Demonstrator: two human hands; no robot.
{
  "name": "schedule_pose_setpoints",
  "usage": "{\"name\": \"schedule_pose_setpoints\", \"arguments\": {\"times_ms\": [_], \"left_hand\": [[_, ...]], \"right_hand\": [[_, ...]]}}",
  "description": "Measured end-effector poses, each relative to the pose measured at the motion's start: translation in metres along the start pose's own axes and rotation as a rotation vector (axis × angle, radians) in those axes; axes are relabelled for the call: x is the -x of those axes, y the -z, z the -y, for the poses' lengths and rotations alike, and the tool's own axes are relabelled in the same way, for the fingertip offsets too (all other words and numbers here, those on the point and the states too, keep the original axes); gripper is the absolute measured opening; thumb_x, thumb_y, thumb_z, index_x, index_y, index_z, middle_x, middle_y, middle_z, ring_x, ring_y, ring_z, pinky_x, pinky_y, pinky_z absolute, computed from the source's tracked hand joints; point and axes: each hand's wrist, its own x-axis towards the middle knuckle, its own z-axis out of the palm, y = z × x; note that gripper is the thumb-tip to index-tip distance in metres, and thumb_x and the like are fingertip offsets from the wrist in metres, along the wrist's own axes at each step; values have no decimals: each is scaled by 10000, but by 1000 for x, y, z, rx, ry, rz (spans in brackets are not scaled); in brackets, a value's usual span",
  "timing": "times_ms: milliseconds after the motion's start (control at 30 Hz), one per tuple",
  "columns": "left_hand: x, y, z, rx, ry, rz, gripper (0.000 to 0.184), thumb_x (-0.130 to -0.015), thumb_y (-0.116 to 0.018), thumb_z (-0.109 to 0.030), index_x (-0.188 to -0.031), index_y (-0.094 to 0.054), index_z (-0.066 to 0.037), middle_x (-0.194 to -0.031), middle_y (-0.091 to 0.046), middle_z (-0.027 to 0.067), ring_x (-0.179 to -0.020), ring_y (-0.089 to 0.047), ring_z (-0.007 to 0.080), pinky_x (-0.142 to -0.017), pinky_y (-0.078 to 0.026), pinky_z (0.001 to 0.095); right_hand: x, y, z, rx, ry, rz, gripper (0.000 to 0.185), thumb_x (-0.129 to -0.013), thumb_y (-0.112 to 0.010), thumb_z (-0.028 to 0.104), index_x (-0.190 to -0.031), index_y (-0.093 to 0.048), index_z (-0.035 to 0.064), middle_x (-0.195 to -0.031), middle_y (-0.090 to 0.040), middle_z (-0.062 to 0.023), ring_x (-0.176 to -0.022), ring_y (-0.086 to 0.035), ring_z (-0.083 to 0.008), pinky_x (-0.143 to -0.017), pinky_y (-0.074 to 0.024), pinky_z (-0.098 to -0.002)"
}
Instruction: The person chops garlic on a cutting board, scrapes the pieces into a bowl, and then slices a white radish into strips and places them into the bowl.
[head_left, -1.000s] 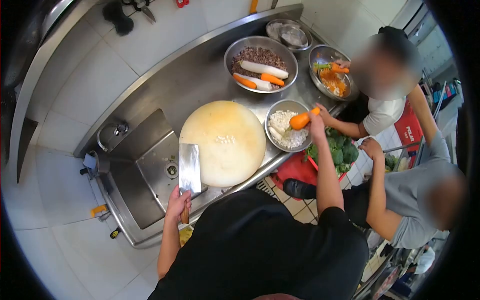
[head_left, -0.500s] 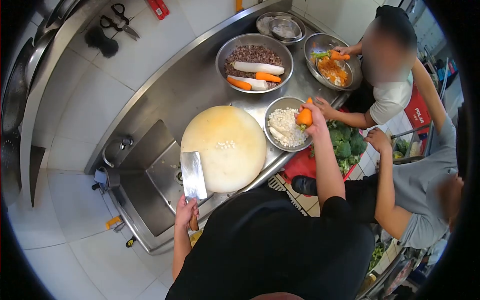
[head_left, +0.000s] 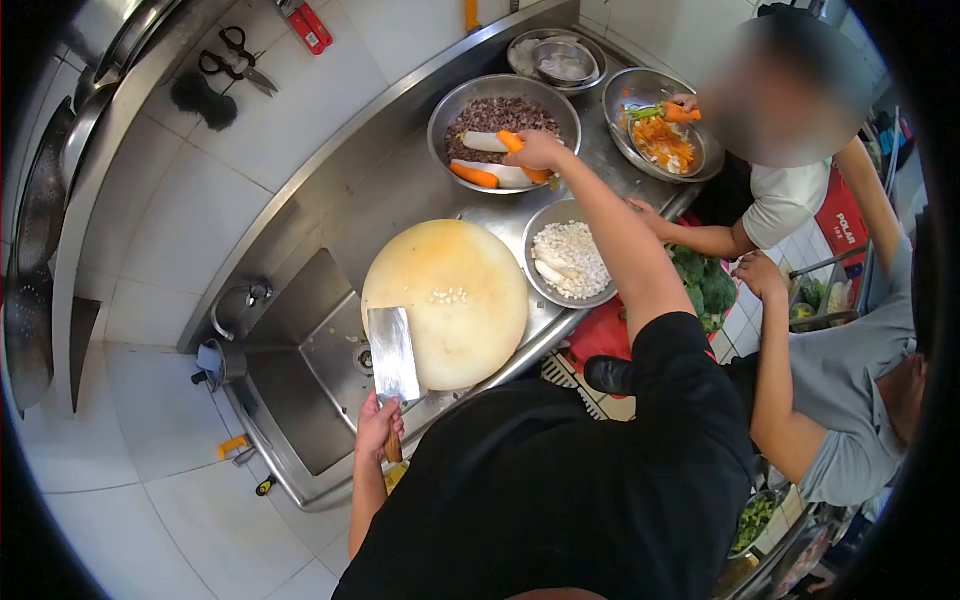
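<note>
My left hand [head_left: 375, 425] is closed round the wooden handle of a cleaver [head_left: 394, 350], whose blade lies over the near left edge of the round cutting board [head_left: 420, 275]. A few small white pieces [head_left: 451, 296] sit on the board. My right hand [head_left: 540, 152] reaches over a metal bowl [head_left: 436, 130] at the back, fingers closed on a carrot [head_left: 511, 141]. That bowl holds chopped brownish-purple bits, white radishes [head_left: 487, 142] and another carrot [head_left: 474, 175]. Beneath my right forearm stands a bowl of white diced pieces [head_left: 572, 258].
At the back right a person holds a carrot [head_left: 681, 113] over a bowl of peelings [head_left: 665, 145]. Another person in grey [head_left: 845, 380] stands to the right. A sink [head_left: 305, 400] lies left of the board. Broccoli [head_left: 715, 290] sits in a red crate low on the right.
My right hand has moved with the carrot from above the diced-pieces bowl, back and left, to the bowl with the radishes. The cleaver stays almost where it was.
</note>
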Motion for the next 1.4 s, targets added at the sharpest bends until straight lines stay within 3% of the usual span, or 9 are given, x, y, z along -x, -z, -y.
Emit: {"name": "schedule_pose_setpoints", "arguments": {"times_ms": [67, 133, 267, 433, 500, 567, 767, 1133, 1400], "left_hand": [[3, -3, -2, 14, -5, 2, 222, -1025, -612, -133, -1220, -507, -116, -704, -506, 3, -509, -495, 123, -452, -452, 292], [5, -2, 1, 28, -15, -6, 203, -1028, -615, -140, -1202, -515, -111, -707, -510, 1, -504, -494, 118, -451, -453, 289], [12, 4, 14, 35, -17, -19, 187, -1038, -606, -150, -1195, -518, -98, -697, -507, 1, -500, -493, 117, -449, -454, 292], [2, 7, 22, -66, -6, 36, 143, -1052, -588, -170, -1144, -520, -84, -687, -511, 8, -487, -504, 119, -435, -450, 298], [-3, 0, 16, -99, -27, 93, 135, -1052, -591, -170, -1125, -523, -81, -683, -515, 8, -478, -506, 119, -428, -449, 295], [-14, -5, 12, -134, -58, 144, 133, -1049, -598, -172, -1111, -526, -78, -680, -518, 9, -470, -506, 119, -422, -448, 292], [-37, -3, 12, -247, -98, 209, 137, -1043, -594, -172, -1120, -523, -83, -677, -519, 15, -464, -508, 128, -416, -451, 303], [-32, 28, 17, -252, -125, 229, 128, -1039, -614, -163, -1102, -524, -96, -680, -530, 6, -466, -510, 117, -426, -443, 291], [-21, 56, 24, -169, -76, 207, 156, -1040, -608, -150, -1156, -533, -79, -682, -509, -1, -477, -492, 108, -431, -435, 282]], "right_hand": [[3, -15, 4, 312, 44, -165, 622, -800, -780, 337, -1269, -650, -49, -1301, -671, -233, -1140, -690, -356, -943, -571, -439], [33, -5, 22, 356, -80, -73, 478, -809, -735, 271, -1190, -709, -17, -1235, -707, -222, -1102, -705, -363, -943, -572, -448], [118, -29, 1, 656, -99, 433, 233, -770, -740, 210, -930, -801, 53, -1053, -771, -167, -1038, -733, -349, -886, -595, -426], [179, -83, -34, 515, -171, 132, 411, -772, -746, 187, -1161, -719, 59, -1154, -719, -222, -1021, -727, -338, -893, -590, -443], [189, -112, -55, 606, 106, -157, 399, -858, -679, 162, -1247, -650, 80, -1235, -648, -234, -1042, -700, -347, -917, -571, -452], [204, -87, -24, 518, 105, 129, 346, -925, -597, 145, -1266, -637, 101, -1256, -610, -208, -1067, -679, -342, -916, -557, -452], [202, -109, -24, 615, 35, 90, 259, -957, -556, 174, -1135, -730, 105, -1121, -692, -157, -972, -732, -301, -833, -581, -442], [185, -110, -12, 514, -46, 73, 252, -909, -598, 131, -1111, -709, 31, -1086, -749, -201, -1048, -731, -339, -874, -590, -464], [187, -43, -28, 190, -18, -129, 412, -676, -838, 148, -1060, -701, 86, -1045, -733, -177, -990, -704, -375, -877, -561, -449]]}}
